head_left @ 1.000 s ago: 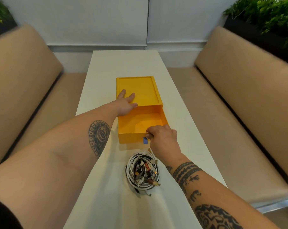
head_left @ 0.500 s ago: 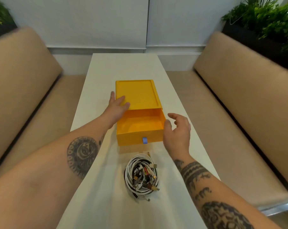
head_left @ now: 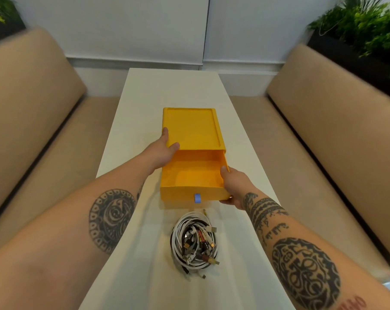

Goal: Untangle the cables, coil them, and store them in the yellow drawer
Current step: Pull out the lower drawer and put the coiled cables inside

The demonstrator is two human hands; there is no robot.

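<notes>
At the right front corner of the drawer [head_left: 189, 177], my right grip [head_left: 234, 186] pinches the wall, thumb over the rim. Left grip [head_left: 161, 151] clasps the left edge of the yellow case [head_left: 190, 128], thumb on top. Drawer stands pulled out. Tangled cables [head_left: 195, 242] lie on the table [head_left: 171, 90] just before it, not touching.
</notes>
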